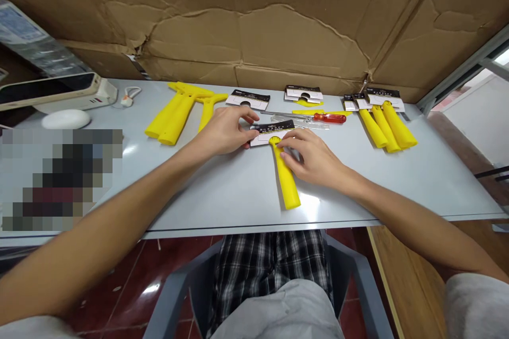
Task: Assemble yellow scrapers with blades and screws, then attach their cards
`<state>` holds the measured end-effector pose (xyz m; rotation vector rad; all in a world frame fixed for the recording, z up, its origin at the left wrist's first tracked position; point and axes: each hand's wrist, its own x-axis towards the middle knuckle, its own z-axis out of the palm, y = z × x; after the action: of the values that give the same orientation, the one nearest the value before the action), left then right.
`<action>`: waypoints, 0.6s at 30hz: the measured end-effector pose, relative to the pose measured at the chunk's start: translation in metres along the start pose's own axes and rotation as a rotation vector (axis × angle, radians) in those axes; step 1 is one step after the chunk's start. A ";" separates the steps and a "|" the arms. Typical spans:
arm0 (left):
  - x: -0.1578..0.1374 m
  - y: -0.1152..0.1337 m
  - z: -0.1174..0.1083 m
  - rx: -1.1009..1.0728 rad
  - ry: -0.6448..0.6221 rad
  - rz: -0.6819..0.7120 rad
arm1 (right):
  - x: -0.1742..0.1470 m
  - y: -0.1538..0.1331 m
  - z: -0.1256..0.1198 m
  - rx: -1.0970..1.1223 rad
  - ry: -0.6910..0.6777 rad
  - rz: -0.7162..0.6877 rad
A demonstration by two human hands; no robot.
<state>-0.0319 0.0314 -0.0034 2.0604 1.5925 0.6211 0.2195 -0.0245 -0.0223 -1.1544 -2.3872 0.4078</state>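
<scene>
In front of me a yellow plastic handle (287,183) lies on the table, its narrow top end tucked under the cutout of a black-and-white cardboard header card (274,127). My left hand (229,130) pinches the left edge of that card between thumb and fingers. The fingers of my right hand (310,156) are closed against the upper right side of the handle, near the card's lower edge. Just behind the card lie a red-handled screwdriver (330,117) and some thin clear plastic strips (312,125).
Several yellow handles (175,116) lie at left. More yellow handles (397,127) with cards attached lie at right. Folded cards (248,99) sit along the back, before a cardboard wall (274,37). A phone (51,87) and a white mouse (66,119) stand far left.
</scene>
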 end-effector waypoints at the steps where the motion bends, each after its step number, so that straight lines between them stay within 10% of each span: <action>1: 0.000 0.000 0.001 0.022 0.019 0.015 | 0.000 0.001 0.000 -0.020 -0.010 0.000; 13: -0.006 0.011 -0.002 -0.045 0.013 -0.096 | 0.001 0.003 -0.001 -0.053 -0.022 0.064; 18: -0.024 0.026 -0.009 0.185 0.164 0.147 | 0.006 0.010 -0.008 -0.045 0.032 0.074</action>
<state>-0.0231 0.0026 0.0184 2.3322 1.6533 0.7357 0.2270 -0.0130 -0.0186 -1.2633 -2.3422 0.3585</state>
